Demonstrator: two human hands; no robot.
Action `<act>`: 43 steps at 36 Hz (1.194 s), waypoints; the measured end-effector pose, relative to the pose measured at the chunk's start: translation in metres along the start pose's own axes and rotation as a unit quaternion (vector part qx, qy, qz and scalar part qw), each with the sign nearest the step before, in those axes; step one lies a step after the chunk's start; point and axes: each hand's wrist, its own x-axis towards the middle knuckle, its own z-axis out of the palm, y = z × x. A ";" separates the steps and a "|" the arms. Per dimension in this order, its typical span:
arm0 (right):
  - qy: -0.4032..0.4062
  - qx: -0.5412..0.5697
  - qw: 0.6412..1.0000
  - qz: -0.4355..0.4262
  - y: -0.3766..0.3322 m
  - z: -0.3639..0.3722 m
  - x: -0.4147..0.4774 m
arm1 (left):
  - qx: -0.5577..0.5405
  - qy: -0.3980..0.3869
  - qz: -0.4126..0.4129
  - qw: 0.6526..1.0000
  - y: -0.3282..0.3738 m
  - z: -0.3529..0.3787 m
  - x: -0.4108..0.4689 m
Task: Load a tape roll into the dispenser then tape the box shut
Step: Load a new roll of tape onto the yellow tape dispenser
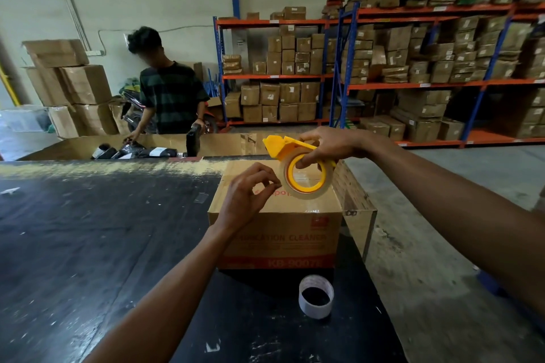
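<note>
A yellow tape dispenser [283,143] hangs above the cardboard box [280,233], with a clear tape roll [321,186] seated on its yellow hub. My right hand [330,147] grips the dispenser from above, one finger through the hub. My left hand [250,194] is at the roll's left edge, thumb and forefinger pinched together on the edge of the tape. The brown box with red print stands on the black table, its top flaps folded down.
An empty white tape core [316,296] stands on the black table [88,244] in front of the box. A person in a striped shirt [171,94] works at a large open carton [88,146] beyond the table. Shelves of boxes [413,68] line the back right.
</note>
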 end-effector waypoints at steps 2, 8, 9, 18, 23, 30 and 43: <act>-0.018 -0.003 1.000 0.009 -0.001 0.000 -0.001 | -0.004 0.005 0.004 1.000 -0.001 -0.005 0.006; -0.028 -0.008 1.000 0.012 -0.002 -0.003 0.000 | -0.019 0.009 -0.003 1.000 -0.003 -0.011 0.017; -0.028 -0.010 0.999 0.013 -0.001 -0.004 0.001 | -0.022 0.007 -0.005 1.000 -0.003 -0.011 0.017; -0.007 -0.023 1.000 0.012 0.001 -0.008 0.004 | -0.264 -0.047 -0.316 0.910 0.013 -0.007 0.017; 0.004 -0.022 1.000 0.006 0.004 -0.008 0.005 | -0.416 -0.133 -0.479 0.761 0.018 -0.013 0.022; 0.026 -0.041 0.999 -0.012 0.005 -0.004 0.013 | -0.422 -0.165 -0.554 0.698 0.033 -0.007 0.034; 0.031 -0.053 0.998 -0.024 0.007 -0.002 0.014 | -0.400 -0.144 -0.553 0.716 0.038 -0.001 0.045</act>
